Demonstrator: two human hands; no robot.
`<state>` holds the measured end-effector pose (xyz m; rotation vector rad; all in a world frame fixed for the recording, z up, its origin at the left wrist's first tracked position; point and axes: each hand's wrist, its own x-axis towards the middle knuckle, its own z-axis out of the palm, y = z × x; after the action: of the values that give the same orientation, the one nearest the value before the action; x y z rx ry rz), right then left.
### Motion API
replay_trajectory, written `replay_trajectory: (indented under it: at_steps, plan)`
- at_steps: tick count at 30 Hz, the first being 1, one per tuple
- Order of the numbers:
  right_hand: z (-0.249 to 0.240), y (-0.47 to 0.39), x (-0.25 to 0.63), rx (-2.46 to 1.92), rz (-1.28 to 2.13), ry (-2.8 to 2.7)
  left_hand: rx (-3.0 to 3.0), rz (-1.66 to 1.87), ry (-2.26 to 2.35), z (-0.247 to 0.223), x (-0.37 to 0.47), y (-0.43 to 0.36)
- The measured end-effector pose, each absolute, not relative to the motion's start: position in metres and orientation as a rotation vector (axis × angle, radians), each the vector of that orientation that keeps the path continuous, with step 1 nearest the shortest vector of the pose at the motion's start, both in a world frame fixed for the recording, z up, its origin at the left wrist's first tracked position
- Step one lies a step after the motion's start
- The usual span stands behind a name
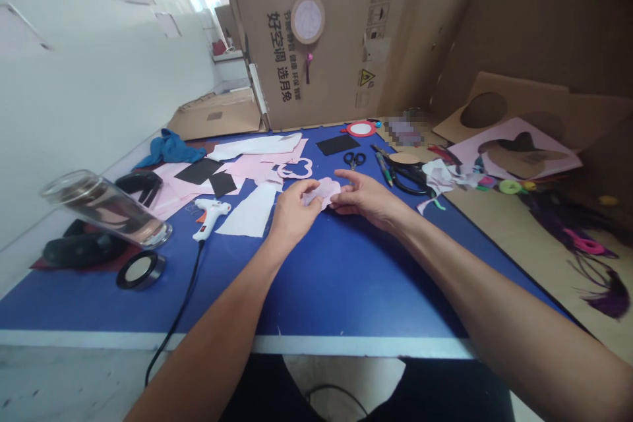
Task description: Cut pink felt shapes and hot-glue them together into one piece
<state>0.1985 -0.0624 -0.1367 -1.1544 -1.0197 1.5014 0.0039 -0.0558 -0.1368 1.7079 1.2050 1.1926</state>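
Above the middle of the blue table, both hands hold a small pale pink piece with a scalloped, flower-like edge point(330, 191). My left hand point(298, 210) pinches its left side between thumb and fingers. On its right edge, my right hand point(363, 198) closes thumb and fingers, with the index finger stretched out above. Just beyond lie a pink scalloped paper ring point(295, 169) and black-handled scissors point(355, 159). A torn white sheet point(250, 212) rests left of my left hand.
A white glue gun point(211, 216) with a trailing cord lies left, near a tilted glass of liquid point(111, 208) and its round lid point(140, 270). Pink and black sheets, pliers, a green pen point(384, 169) and scraps surround the work. Cardboard point(336, 33) stands behind.
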Motion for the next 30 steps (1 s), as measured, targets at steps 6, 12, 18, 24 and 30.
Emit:
replay_trajectory:
  at_steps: [6,12,18,24,30]
  plan:
    - [-0.138,-0.063,0.195,-1.128,1.522,-0.988,1.721,1.182,1.18,-0.14,0.003,-0.055]
    - [-0.139,-0.063,0.194,-1.111,1.545,-0.995,1.838,1.126,1.165,-0.145,0.004,-0.053]
    - [-0.138,-0.063,0.195,-1.135,1.532,-1.005,1.808,1.14,1.161,-0.149,0.004,-0.048]
    - [-0.137,-0.064,0.194,-1.15,1.542,-1.036,1.751,1.154,1.191,-0.15,0.003,-0.046]
    - [-0.135,-0.066,0.193,-1.238,1.491,-1.082,1.806,1.126,1.205,-0.156,0.003,-0.044]
